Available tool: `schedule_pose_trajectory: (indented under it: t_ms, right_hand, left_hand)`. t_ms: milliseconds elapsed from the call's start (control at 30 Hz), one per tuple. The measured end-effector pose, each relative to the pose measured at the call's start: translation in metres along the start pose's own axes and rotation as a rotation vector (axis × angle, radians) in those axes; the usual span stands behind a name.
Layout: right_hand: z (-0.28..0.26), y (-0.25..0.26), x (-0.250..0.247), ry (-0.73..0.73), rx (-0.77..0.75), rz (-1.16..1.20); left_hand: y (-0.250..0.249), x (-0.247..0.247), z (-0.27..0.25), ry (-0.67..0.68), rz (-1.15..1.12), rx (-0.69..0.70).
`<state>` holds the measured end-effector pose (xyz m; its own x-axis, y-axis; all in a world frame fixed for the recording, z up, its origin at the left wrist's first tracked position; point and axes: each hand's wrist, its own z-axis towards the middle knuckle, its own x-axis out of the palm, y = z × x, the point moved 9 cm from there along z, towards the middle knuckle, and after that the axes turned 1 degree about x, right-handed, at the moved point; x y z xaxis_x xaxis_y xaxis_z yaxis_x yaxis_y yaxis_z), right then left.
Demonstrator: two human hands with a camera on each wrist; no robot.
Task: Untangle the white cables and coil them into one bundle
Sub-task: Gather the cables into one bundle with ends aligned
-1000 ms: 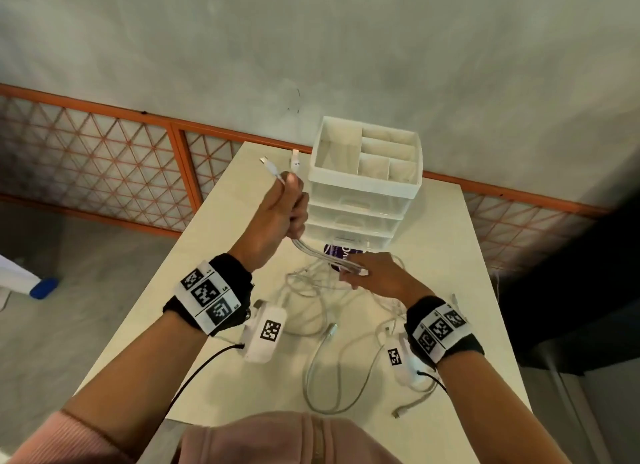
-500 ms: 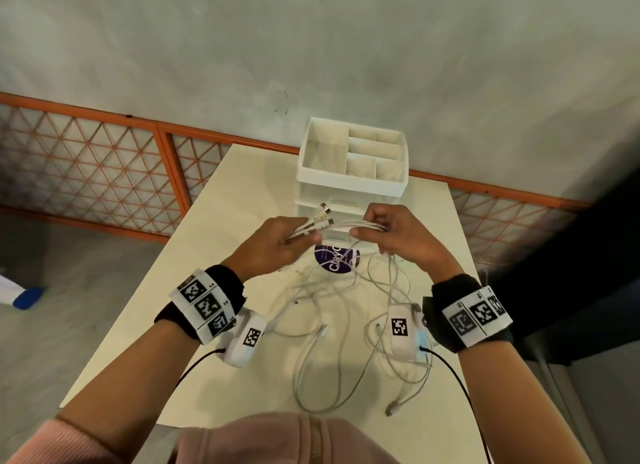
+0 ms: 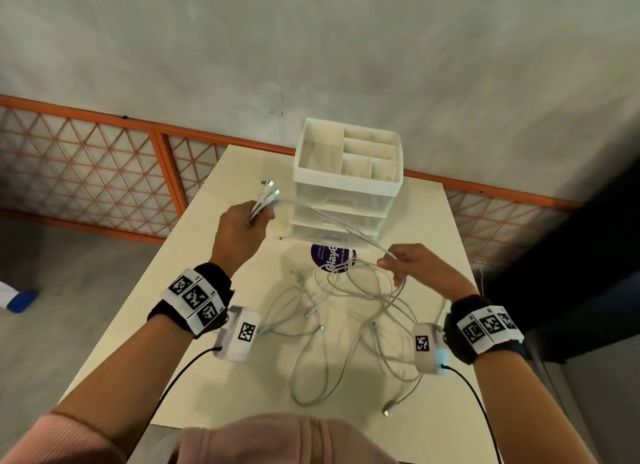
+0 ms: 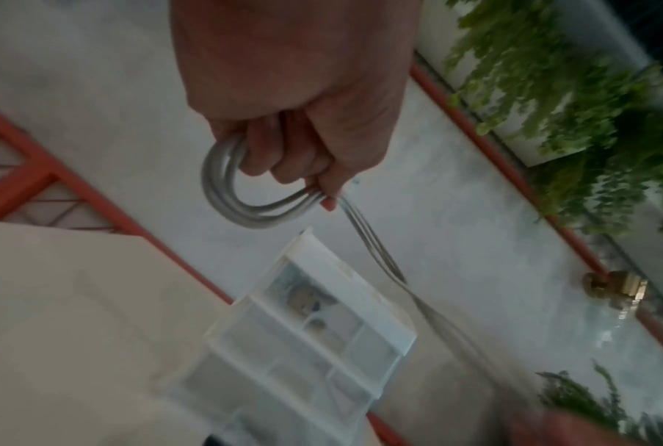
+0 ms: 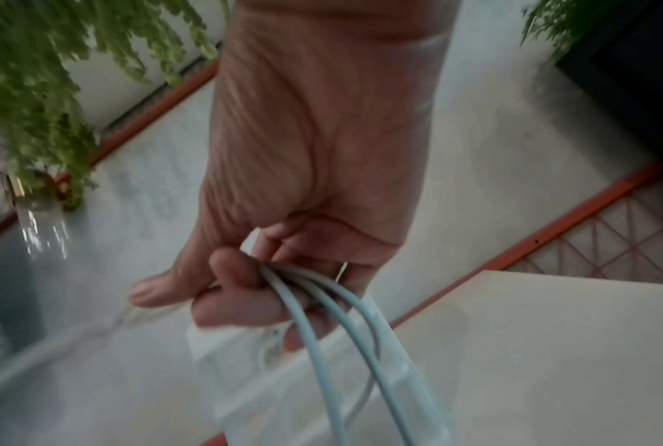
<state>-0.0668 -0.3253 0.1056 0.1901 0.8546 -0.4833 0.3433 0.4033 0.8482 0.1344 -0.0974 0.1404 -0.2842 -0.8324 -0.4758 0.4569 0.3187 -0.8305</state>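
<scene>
Cables [image 3: 339, 228] are stretching between my two hands above the table [image 3: 214, 290], running in front of the drawer unit [image 3: 346, 186]. I am gripping one end of them in my left hand [image 3: 239, 236], fingers curled tight around the strands, with several plugs [image 3: 270, 191] sticking up past my knuckles toward the wall [image 3: 311, 47]. From the left wrist view the strands [image 4: 242, 208] are bending into a short loop under my curled left fingers [image 4: 268, 157] before leading away past the unit [image 4: 303, 332]. I am pinching the same cables in my right hand [image 3: 422, 269] — thumb and fingertips closed on them, held lower and to the right of the unit. In the right wrist view three pale strands [image 5: 322, 316] are coming out from between my thumb [image 5: 158, 289] and curled right fingers [image 5: 238, 310] and dropping downward. Below my right hand the rest of the cables are hanging down and lying in loose, overlapping loops [image 3: 346, 325] on the table, with a few free plugs scattered among them and one plug end [image 3: 388, 411] lying near the front edge. A round purple sticker [image 3: 332, 257] is showing on the table just in front of the unit, partly crossed by strands. Beyond the table an orange railing [image 3: 104, 172] is running along the floor — blurred green plants [image 4: 551, 90] are showing in both wrist views.
</scene>
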Motion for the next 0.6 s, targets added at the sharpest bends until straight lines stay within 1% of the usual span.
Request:
schedule_pose_trajectory:
  t_ms: [33,100,167,233,267,333,400,433,500,600]
  right_hand:
    - [-0.003,0.011,-0.008,-0.021,-0.033,0.025]
    - [-0.008,0.037,-0.022,-0.078,-0.094,0.074]
    - [-0.010,0.064,-0.031,-0.115,-0.149,0.089]
    - [-0.009,0.084,-0.036,-0.145,-0.168,0.065]
    - [-0.007,0.091,-0.039,-0.163,-0.169,0.003]
    - [-0.002,0.099,-0.040,-0.192,-0.161,-0.217]
    - [0.003,0.099,-0.033,-0.167,-0.122,-0.409]
    - [0.005,0.098,-0.026,-0.131,-0.099,-0.455]
    - [0.006,0.097,-0.006,-0.040,-0.098,-0.446]
    - [0.004,0.114,0.019,0.073,-0.156,-0.319]
  left_hand:
    - [0.014,0.002,-0.002,0.010,0.052,-0.043]
    - [0.036,0.011,-0.009,0.072,0.131,-0.100]
    - [0.042,0.025,-0.018,0.182,0.172,-0.095]
    - [0.037,0.040,-0.024,0.287,0.196,-0.071]
    - [0.030,0.042,-0.026,0.295,0.165,-0.068]
    - [0.015,0.039,-0.025,0.247,-0.008,-0.080]
    - [-0.007,0.029,-0.023,0.179,-0.236,-0.030]
    - [-0.022,0.028,-0.023,0.180,-0.325,0.007]
    - [-0.049,0.034,-0.024,0.271,-0.411,0.083]
    - [-0.077,0.061,-0.032,0.523,-0.453,0.141]
